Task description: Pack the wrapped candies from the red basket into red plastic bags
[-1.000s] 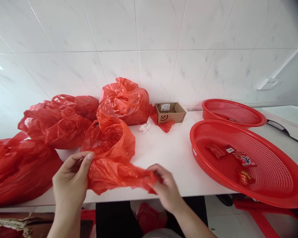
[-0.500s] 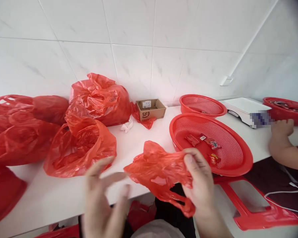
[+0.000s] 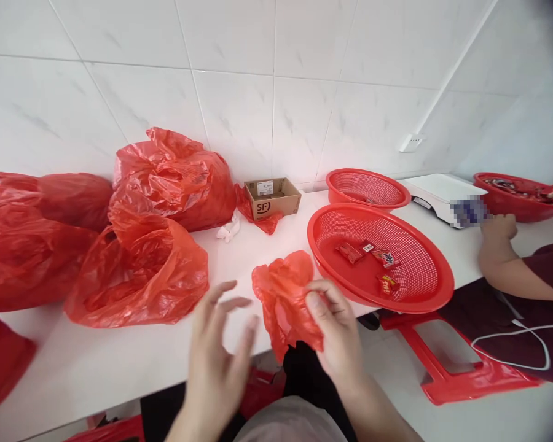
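A crumpled red plastic bag [image 3: 286,298] is pinched between the thumb and fingers of my right hand [image 3: 338,328], held over the table's front edge. My left hand [image 3: 221,350] is just left of it, fingers apart and curved, with nothing in it. To the right, close behind my right hand, stands a large red plastic basket [image 3: 426,276] with several small wrapped snack packets [image 3: 350,252] on its bottom. An opened red bag [image 3: 184,264] lies on the table beyond my left hand.
Full red bags [image 3: 198,184] line the left and back of the white table [image 3: 166,362]. Against the wall sit a small cardboard box [image 3: 283,205] and a second basket [image 3: 364,178]. Rightward are a white scale [image 3: 442,187], a co-worker's arm [image 3: 500,252] and a red stool [image 3: 479,387].
My right hand has moved a little left with the bag, which is bunched smaller. My left hand has shifted right, nearer the bag. The view has turned slightly right.
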Tool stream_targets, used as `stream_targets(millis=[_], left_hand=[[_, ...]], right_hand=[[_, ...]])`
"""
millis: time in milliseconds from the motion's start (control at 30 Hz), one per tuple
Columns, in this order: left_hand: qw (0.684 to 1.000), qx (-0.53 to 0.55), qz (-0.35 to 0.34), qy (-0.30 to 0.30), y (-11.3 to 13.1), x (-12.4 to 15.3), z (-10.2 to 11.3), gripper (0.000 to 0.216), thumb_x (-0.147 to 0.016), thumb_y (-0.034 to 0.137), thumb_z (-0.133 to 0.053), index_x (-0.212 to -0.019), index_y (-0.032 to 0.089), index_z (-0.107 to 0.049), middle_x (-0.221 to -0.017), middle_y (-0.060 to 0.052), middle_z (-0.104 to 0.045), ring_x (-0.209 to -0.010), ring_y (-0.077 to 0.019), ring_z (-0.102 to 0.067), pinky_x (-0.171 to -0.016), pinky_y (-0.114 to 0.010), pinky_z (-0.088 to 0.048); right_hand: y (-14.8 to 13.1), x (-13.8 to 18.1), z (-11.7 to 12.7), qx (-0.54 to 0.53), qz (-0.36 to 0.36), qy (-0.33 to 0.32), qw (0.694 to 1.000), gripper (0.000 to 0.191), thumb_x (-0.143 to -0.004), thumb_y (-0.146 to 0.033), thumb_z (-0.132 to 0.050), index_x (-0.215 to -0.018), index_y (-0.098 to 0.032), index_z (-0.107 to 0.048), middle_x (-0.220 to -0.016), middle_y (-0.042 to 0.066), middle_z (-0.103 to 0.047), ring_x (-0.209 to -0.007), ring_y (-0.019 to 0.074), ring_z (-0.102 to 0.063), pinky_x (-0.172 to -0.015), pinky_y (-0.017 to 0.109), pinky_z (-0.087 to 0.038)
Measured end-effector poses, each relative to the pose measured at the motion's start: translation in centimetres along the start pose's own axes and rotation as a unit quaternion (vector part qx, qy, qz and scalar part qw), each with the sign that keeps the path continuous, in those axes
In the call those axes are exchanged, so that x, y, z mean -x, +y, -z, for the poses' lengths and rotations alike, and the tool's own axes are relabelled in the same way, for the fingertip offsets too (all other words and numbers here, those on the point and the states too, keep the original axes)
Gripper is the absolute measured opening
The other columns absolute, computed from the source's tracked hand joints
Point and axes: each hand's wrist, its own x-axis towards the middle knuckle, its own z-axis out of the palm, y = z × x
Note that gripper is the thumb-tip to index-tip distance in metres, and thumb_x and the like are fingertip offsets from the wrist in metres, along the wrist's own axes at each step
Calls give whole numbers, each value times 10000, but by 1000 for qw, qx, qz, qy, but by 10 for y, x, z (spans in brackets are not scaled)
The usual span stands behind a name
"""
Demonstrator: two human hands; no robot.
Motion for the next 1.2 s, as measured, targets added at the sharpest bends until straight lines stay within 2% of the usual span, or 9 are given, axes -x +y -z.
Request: stream_targets(millis=[133,333,467,533,633,800,933,1100,1200], left_hand=[[993,-76,-74,-49,6,11,-32,148,-829,233,-598,-960,265,-658,-1473,-100,-406,-1335,-376,-397,-1029,-575,-394],[976,-169,122,-64,-87,-9,-21,203,-877,275,-472,-986,200,-626,-1141,-153,-643,-1022,-347,-627,-797,-470,-510],[968,50,241,-41,-86,-17,5,167,-821,379,-580,-871,220,-575,-829,-31,-637,-795,-235,-641,-691,-350,-512],[923,249,292,-33,-71,-17,10,230,-777,384,-660,-915,230,-559,-809,7,-627,-804,-196,-644,-738,-335,-534],[852,403,333,-27,-52,-17,9,295,-730,348,-740,-922,230,-550,-885,8,-657,-898,-186,-658,-825,-345,-548],[855,405,322,-30,-44,-20,6,400,-692,327,-792,-1012,225,-573,-980,-9,-689,-918,-179,-669,-814,-305,-551],[859,404,307,-64,-39,-18,6,406,-717,314,-777,-1060,228,-578,-1004,-17,-685,-947,-186,-663,-844,-322,-552],[812,428,362,-159,-32,-11,21,382,-650,255,-819,-990,257,-647,-882,-9,-679,-785,-162,-677,-725,-273,-583],[757,467,442,-111,-43,-8,43,395,-566,215,-849,-909,264,-661,-815,-16,-681,-652,-160,-667,-590,-263,-579]], right_hand=[[9,7,-16,13,-24,-76,997,189,-886,-403,-625,-879,-215,-624,-699,-27,-535,-566,79,-460,-524,203,-417],[-1,3,9,0,-19,-20,1000,192,-863,-401,-655,-877,-217,-602,-697,-38,-484,-584,78,-432,-542,196,-398],[6,-6,21,87,-7,8,996,187,-897,-407,-603,-918,-223,-577,-763,-25,-527,-642,98,-488,-599,218,-435],[9,-10,23,176,20,20,984,208,-902,-399,-592,-1020,-230,-568,-890,10,-588,-763,136,-559,-690,260,-479],[-3,-11,22,317,132,29,939,319,-887,-335,-608,-1182,-235,-539,-1146,82,-588,-1052,219,-566,-909,381,-475],[-39,1,6,342,321,-61,881,291,-893,-139,-544,-1156,-252,-596,-1117,84,-623,-1054,223,-597,-898,385,-496],[-19,-14,-17,447,248,-306,803,285,-947,-164,-457,-1146,-262,-637,-943,41,-704,-849,179,-648,-758,310,-509],[39,-55,-17,657,148,-345,654,249,-899,-121,-486,-1003,-192,-701,-987,102,-725,-920,245,-664,-856,389,-437],[49,-68,-6,725,65,-328,602,257,-928,-196,-473,-830,-161,-708,-817,121,-739,-753,250,-686,-790,394,-417]])
